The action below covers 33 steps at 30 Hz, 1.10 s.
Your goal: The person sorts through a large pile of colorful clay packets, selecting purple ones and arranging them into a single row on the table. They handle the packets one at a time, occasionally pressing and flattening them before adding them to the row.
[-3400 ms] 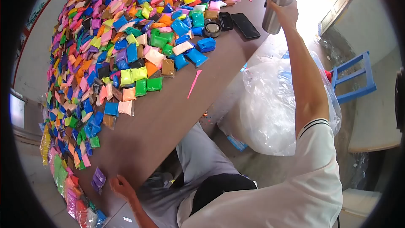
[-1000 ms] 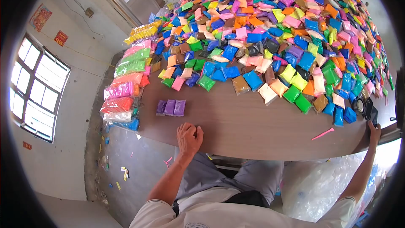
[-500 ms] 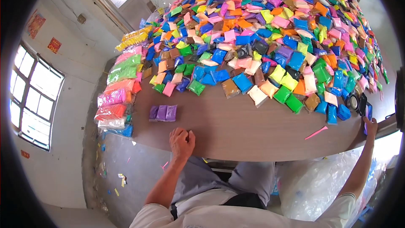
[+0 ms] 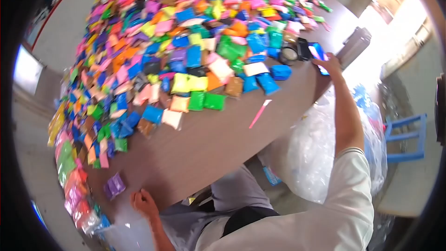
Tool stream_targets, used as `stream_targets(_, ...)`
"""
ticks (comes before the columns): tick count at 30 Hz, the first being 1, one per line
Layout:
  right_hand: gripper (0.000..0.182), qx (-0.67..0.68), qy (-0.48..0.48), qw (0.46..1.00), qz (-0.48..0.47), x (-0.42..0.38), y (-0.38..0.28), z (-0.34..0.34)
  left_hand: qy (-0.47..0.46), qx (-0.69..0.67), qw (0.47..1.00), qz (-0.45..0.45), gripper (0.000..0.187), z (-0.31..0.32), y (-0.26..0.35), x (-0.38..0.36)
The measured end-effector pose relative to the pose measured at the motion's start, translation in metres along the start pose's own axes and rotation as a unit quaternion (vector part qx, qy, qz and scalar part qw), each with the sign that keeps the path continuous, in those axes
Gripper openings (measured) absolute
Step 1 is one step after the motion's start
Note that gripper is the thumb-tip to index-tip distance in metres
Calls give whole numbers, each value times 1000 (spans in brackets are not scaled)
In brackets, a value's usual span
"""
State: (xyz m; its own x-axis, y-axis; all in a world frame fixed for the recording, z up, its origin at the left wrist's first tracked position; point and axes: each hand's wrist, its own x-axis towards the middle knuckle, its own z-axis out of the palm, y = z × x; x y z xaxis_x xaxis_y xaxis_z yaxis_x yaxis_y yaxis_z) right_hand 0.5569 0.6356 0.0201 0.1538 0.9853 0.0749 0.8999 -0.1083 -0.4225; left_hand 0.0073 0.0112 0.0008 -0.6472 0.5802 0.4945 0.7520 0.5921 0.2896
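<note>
My left hand (image 4: 145, 203) rests curled in a loose fist at the table's front edge, with nothing visible in it. Just beyond it lie the purple packets (image 4: 114, 186), close together on the brown table (image 4: 195, 153). Far to the right, my right hand (image 4: 329, 64) grips a smartphone (image 4: 318, 53) with a lit screen, at the table's right side. A black holder (image 4: 303, 49) and a roll of tape (image 4: 288, 56) sit just left of the phone. Motion blur softens the view.
A big heap of colourful small packets (image 4: 186, 56) covers the far side of the table. A pink stick tool (image 4: 260, 113) lies near the front edge. Clear plastic bags (image 4: 306, 148) bulge below the table at right, beside a blue stool (image 4: 406, 137).
The view has swung to the right, so the table appears tilted. The phone's screen now shows lit under my right hand. My left hand stays curled near the purple packets.
</note>
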Motion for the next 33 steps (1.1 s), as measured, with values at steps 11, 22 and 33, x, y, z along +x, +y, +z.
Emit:
stream_targets(11, 101, 35, 1, 999, 20, -14, -9, -5, -16, 2, 1000, -23, 30, 0, -2, 0)
stream_targets(22, 102, 65, 5, 998, 13, -10, -4, -2, -16, 11, 1000, -9, 29, 0, -3, 0)
stream_targets(33, 100, 85, -13, 996, 25, -7, -4, -1, -21, 20, 1000, -3, 30, 0, -6, -1)
